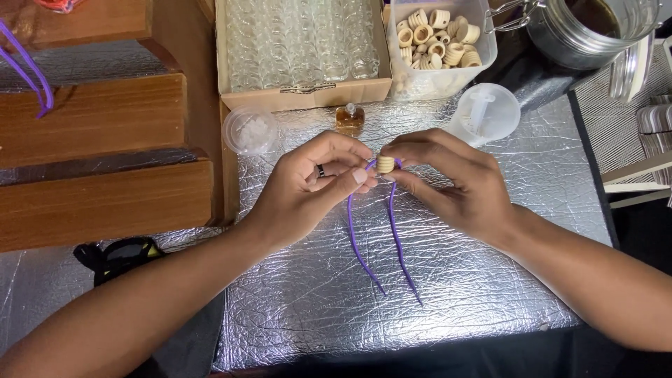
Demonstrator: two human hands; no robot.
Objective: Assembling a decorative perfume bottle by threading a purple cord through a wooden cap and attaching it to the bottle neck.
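Both hands meet above a silver foil mat (490, 280). My left hand (308, 185) and my right hand (451, 178) pinch a small round wooden bead (386, 164) between their fingertips. A purple cord (393, 238) loops through the bead, and its two ends hang down toward me over the mat. A dark ring sits on a finger of my left hand. A small glass bottle of amber liquid (349, 117) stands just beyond my hands.
A cardboard box of clear glass vials (301, 42) and a plastic tub of wooden beads (437, 38) stand at the back. A round lidded cup (250, 130), a clear cup holding a syringe (484, 112), a glass jar (595, 28) and wooden steps (98, 140) surround the mat.
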